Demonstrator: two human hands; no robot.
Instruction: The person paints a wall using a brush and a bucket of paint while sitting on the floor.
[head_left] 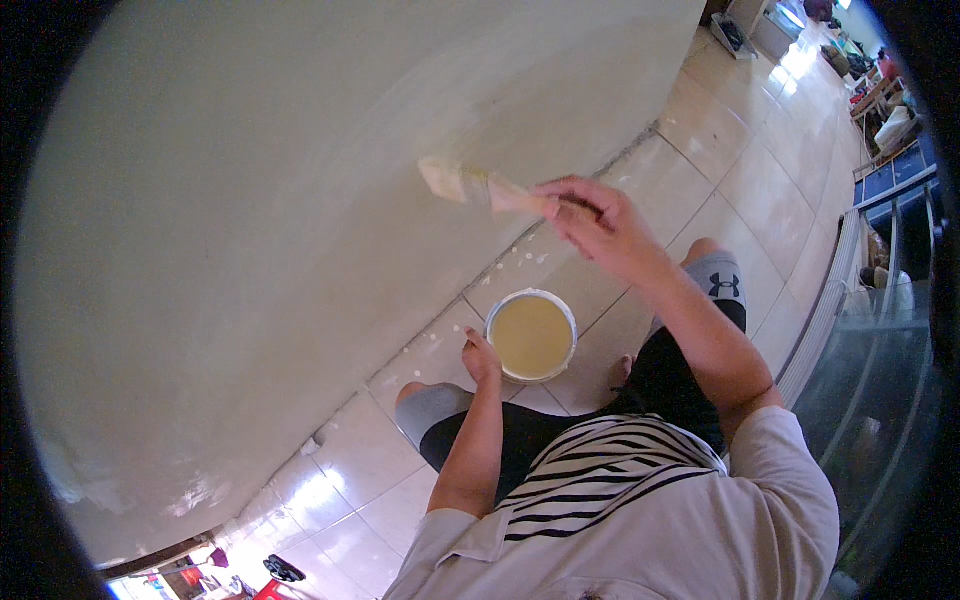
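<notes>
I see my right hand (600,225) closed around the handle of a wide, pale brush (478,188), fingers and thumb pinched together on it. The brush points left from that grip, its bristles blurred in front of the pale wall (250,230); I can't tell whether they touch it.

Below and left of the right hand, a round white bucket (531,293) stands on the tiled floor (775,205), holding yellowish liquid (530,338). My left hand (483,357) is at the bucket's left side, thumb up near the rim. Its fingers are partly hidden, so I can't tell how far they are curled or whether they have hold of it.

For edges, the wall's foot runs diagonally between the brush head and the bucket, with light spots on the tiles beside it. Beyond the right hand, up and to the right, bare tiles open out. Farther right, a pale ridged rail (818,305) and a glass panel (880,390) bound that side. My left knee (435,408) is just below the left hand, my right knee (722,275) right of and below the right hand.

For markings, I make out a dark curved emblem (723,285) on the right leg's grey band.
</notes>
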